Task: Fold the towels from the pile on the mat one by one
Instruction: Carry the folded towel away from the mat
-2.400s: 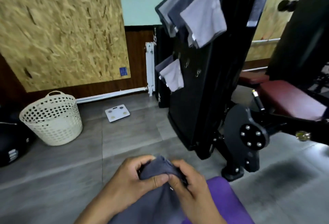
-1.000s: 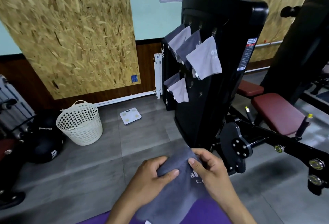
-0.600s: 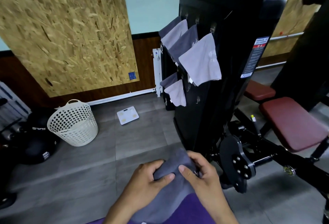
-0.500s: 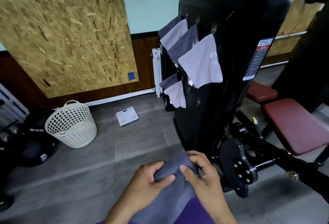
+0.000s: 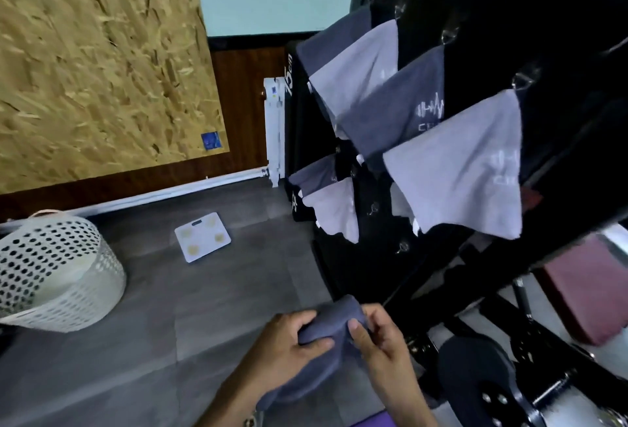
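Observation:
A dark grey towel (image 5: pixel 331 328) is held up in front of me over the floor, its top edge bunched between both hands. My left hand (image 5: pixel 282 341) grips the left side of that edge, thumb lying across the cloth. My right hand (image 5: pixel 380 341) pinches the right side, thumb on the front. The rest of the towel hangs down between my forearms. Only a sliver of the purple mat (image 5: pixel 373 422) shows at the bottom edge; the pile is out of view.
Several light and dark grey towels (image 5: pixel 458 168) hang from hooks on a black gym machine (image 5: pixel 509 36) close on the right. A white perforated laundry basket (image 5: pixel 51 273) stands at the left, a white bathroom scale (image 5: pixel 203 237) on the grey floor, a red seat pad (image 5: pixel 591 294) at right.
The view has swung closer to the hanging towels and tilted. Both hands keep their hold on the towel's top edge, which is now bunched tighter; the mat has nearly left view.

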Demonstrator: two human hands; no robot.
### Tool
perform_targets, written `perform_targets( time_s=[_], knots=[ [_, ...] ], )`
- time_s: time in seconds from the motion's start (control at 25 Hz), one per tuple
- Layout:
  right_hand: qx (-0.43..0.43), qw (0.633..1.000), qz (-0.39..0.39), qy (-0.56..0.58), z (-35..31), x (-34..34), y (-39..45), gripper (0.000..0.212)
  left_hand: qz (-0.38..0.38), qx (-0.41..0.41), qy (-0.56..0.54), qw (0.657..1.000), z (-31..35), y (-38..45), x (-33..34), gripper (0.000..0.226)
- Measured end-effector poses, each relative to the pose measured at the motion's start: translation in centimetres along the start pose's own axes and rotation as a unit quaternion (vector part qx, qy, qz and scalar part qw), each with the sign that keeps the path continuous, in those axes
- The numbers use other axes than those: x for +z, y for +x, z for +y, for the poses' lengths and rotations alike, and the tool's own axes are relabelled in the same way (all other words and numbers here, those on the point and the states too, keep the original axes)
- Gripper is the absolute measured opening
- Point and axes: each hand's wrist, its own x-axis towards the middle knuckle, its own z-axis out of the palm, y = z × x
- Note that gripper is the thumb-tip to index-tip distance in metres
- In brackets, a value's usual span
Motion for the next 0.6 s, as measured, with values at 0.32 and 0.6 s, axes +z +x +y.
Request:
perform_targets(
  time_s=[0.32, 0.6],
  knots=[
    [0.05, 0.997, 0.064, -0.008, 4.1, 1.3, 17.3, 0.017, -0.012, -0.008, -0.001, 1.0, -5.8, 18.2, -2.2, 0.031],
    [0.105, 0.987, 0.117, -0.04, 12.8, -2.9, 28.3, 0.011, -0.026, 0.037, 0.024, 0.999, -11.2, 31.4, 3.7, 0.007]
  ],
)
